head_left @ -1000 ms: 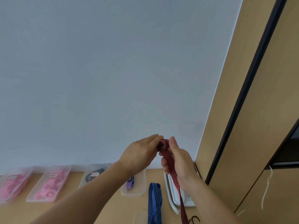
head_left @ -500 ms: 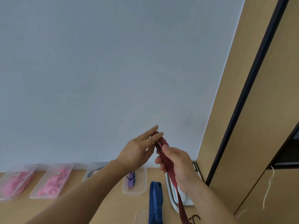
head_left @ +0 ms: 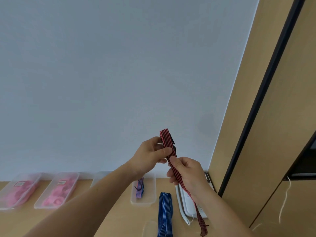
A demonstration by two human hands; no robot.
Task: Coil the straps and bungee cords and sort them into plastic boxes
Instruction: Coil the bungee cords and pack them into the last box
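Two hands hold one red strap (head_left: 167, 140) in the air above the table (head_left: 123, 219). Half a second ago the left hand (head_left: 150, 156) lay with straight fingers against it. Now its thumb and fingers pinch the strap, and a folded end stands up above the knuckles (a second ago that end was a tight roll between both hands). The right hand (head_left: 186, 173) sits a little lower than before and grips the strap with its thumb and curled fingers.

The table is light wood, set against a plain pale wall (head_left: 119, 65), with a wooden cabinet (head_left: 282, 134) at the right. By the wall stand a pink box (head_left: 76, 178), a second pink box (head_left: 38, 177) and a clear box (head_left: 151, 189) holding a purple strap (head_left: 140, 189). A blue strap (head_left: 165, 211) lies beside a white phone (head_left: 187, 202).

The red strap's long axis slants from the fold at upper left, through the right hand, down to the right. Its tail hangs low in front of the phone.
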